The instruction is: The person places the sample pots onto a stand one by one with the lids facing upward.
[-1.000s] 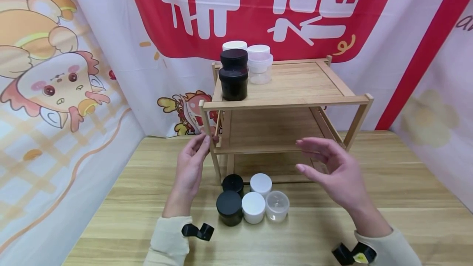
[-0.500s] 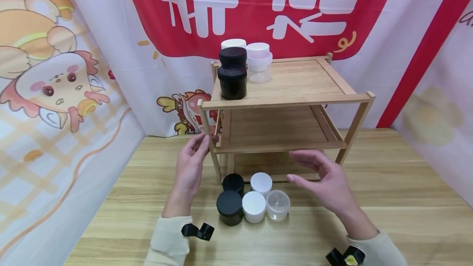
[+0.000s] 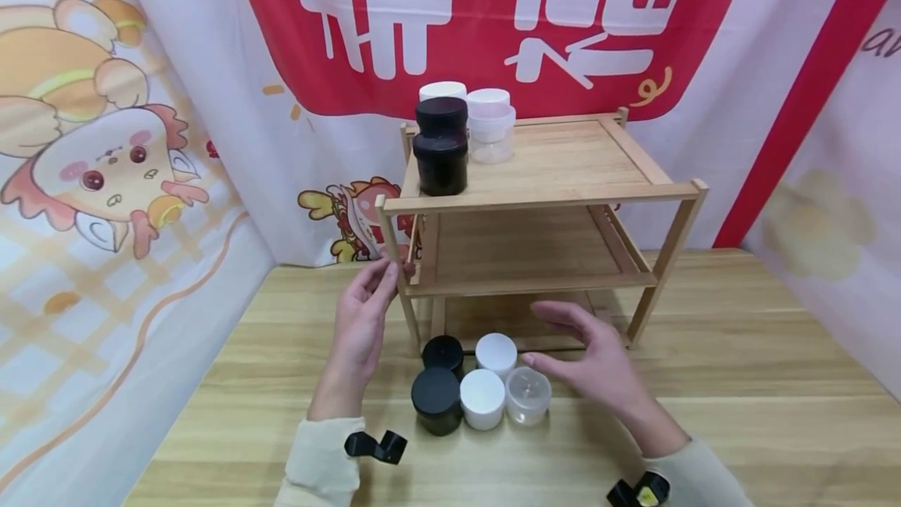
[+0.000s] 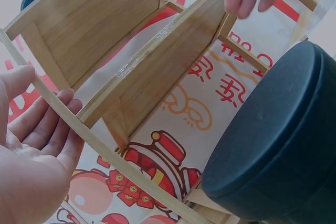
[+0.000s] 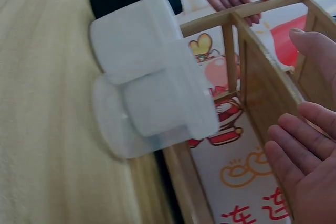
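Head: my left hand (image 3: 359,327) pinches the front-left post (image 3: 389,229) of the wooden rack (image 3: 584,167); nearer, my empty right hand (image 3: 601,362) hangs back-right of the upright clear jar (image 3: 528,399), off the rack's front edge. Left wrist: thumb (image 4: 17,82) and fingers (image 4: 50,132) flank the post. Right wrist: the jar, ungripped.

Atop the wooden shelf (image 3: 549,196), a white jar (image 3: 443,90) is mostly hidden behind stacked black jars (image 3: 443,167); at the shelf's left front post (image 3: 390,233), the left hand (image 3: 361,327) has its fingers partly hidden; above the shelf, the head view's top edge crops the red banner (image 3: 486,30). Before the shelf, a dark jar (image 4: 268,129) runs past the left wrist view's right edge; the clear jar (image 5: 111,121) is blurred in the right wrist view.
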### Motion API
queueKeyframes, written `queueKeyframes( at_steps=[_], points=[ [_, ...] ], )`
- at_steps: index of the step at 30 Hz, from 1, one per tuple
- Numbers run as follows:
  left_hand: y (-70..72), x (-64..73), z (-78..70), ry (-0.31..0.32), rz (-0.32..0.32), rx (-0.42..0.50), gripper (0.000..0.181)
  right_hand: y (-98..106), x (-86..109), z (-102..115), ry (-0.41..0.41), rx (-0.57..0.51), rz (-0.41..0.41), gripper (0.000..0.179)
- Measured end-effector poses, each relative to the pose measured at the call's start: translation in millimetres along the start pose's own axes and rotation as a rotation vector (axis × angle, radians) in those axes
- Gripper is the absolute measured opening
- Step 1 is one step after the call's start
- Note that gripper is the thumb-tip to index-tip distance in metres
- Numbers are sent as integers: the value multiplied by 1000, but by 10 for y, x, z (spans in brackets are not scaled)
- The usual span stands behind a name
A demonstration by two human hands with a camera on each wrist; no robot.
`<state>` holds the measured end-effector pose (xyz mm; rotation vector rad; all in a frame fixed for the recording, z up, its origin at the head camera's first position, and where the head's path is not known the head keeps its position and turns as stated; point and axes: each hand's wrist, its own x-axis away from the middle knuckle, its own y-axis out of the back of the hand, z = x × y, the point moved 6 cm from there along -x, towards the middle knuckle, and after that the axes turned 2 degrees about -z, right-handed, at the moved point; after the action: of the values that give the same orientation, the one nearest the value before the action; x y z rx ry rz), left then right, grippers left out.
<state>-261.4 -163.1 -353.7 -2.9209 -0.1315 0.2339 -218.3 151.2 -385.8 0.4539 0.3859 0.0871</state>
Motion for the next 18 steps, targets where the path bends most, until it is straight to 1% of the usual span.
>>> queueKeyframes(
  at_steps=[3,7,10,14,18],
  points=[
    [-24,-7,14,-2,1,9,37,-54,17,-57,-12,-15,14,74],
    [-11,11,13,3,-2,11,34,-155,37,-118,-33,-14,47,79],
    [-15,15,9,2,6,5,36,-216,56,-163,-55,-9,70,82],
    [-20,10,6,-6,9,4,45,-301,73,-209,-72,-6,97,87],
    [-23,2,9,-10,15,9,47,-383,90,-252,-91,-9,114,90]
  ],
)
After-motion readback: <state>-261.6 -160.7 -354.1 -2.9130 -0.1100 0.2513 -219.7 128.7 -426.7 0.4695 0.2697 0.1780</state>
